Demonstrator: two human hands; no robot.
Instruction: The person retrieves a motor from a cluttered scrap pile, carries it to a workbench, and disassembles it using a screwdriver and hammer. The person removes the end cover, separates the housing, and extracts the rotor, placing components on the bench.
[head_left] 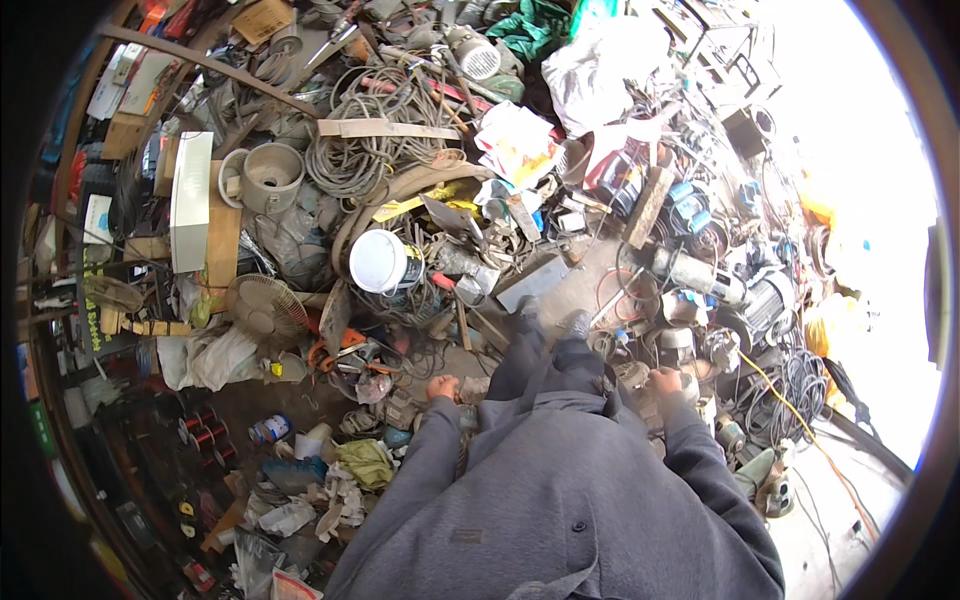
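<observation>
Both my arms hang down in dark grey sleeves, one on each side of my body. My left hand (pixel 442 387) is curled closed beside my left thigh, above a jumble of small metal parts; its palm side is hidden. On the other side, my right hand (pixel 665 381) is also curled, near greyish motor parts (pixel 677 346). Whether either hand has something in it does not show. My shoes (pixel 577 323) stand close together on the floor, just short of a flat grey metal sheet (pixel 535 283).
Clutter crowds around my feet. Ahead lie a white-lidded bucket (pixel 378 262), coiled cable (pixel 350 150) and a wooden block (pixel 650 207). A fan (pixel 266 308) and orange-handled tools (pixel 345 345) are at left. Electric motors (pixel 768 303) and a yellow cord (pixel 790 397) lie at right.
</observation>
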